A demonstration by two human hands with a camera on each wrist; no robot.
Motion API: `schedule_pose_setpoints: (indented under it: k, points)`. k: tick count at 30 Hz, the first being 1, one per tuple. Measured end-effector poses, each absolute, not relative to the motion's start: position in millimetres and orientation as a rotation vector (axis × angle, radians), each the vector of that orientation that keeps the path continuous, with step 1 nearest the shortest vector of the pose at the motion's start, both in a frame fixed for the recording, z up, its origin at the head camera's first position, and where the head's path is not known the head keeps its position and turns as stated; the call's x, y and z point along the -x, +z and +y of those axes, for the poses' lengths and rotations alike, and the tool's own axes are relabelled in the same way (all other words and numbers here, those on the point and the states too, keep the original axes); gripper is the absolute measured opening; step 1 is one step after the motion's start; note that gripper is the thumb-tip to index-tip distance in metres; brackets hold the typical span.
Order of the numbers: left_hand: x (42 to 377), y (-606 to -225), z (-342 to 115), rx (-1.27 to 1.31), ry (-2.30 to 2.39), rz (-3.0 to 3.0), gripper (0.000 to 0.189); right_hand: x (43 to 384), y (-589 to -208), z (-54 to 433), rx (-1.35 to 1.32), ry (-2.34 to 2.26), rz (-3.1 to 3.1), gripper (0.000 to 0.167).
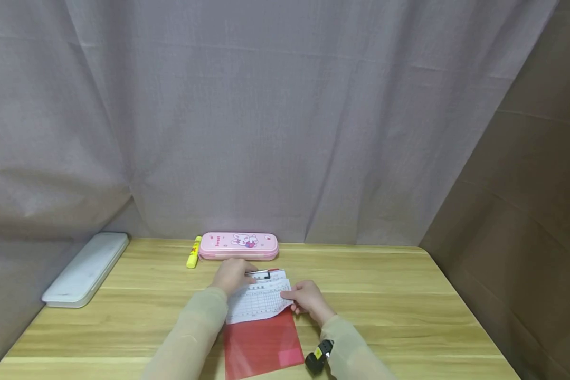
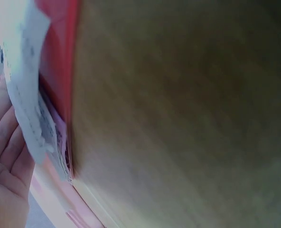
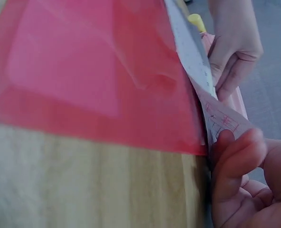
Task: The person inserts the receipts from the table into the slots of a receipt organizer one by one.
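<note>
A translucent red folder [image 1: 261,345] lies on the table, a metal clip [image 1: 264,274] across its top end. Printed sheets with tables [image 1: 254,303] cover its upper part, their lower edge lifted off the folder. My left hand [image 1: 231,275] is at the top left of the sheets, finger and thumb pinching the left end of the clip. In the left wrist view, paper hangs over the fingers [image 2: 10,137]. My right hand [image 1: 309,300] pinches the right edge of the top sheet between thumb and finger, seen closely in the right wrist view [image 3: 245,175].
Behind the folder lies a pink pencil case [image 1: 237,246] with a rabbit print, a yellow glue stick [image 1: 194,252] at its left end. A white case [image 1: 86,270] lies at the table's left edge. A grey curtain [image 1: 266,132] hangs behind the wooden table [image 1: 385,301].
</note>
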State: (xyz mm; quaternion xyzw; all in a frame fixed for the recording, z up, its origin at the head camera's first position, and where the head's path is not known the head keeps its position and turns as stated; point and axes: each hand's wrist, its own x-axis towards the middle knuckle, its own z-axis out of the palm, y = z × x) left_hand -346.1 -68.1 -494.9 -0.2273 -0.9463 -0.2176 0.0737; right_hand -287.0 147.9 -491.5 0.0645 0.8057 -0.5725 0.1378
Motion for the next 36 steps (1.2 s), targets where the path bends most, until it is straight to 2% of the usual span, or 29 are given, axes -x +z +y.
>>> schedule_pose_setpoints:
  k: [5,14,23,36]
  points:
    - [344.5,-492.0,-67.0,0.701,-0.610,-2.837,0.025,287.7,-491.8,146.2,-0.180,-1.632,2.386,0.021]
    - [343.6,-494.4,-59.8,0.786,-0.388,-2.768,0.016,288.6,-492.0,135.0,-0.143,-1.406,2.665,0.040]
    - [340.3,-492.1,-56.0,0.757,-0.297,-2.757,0.004,294.4,-494.6,127.3,-0.185,-1.256,2.746,0.040]
    - [341.2,-491.4,-55.1,0.759,-0.355,-2.723,0.006,302.8,-489.7,128.1,-0.276,-1.248,2.652,0.038]
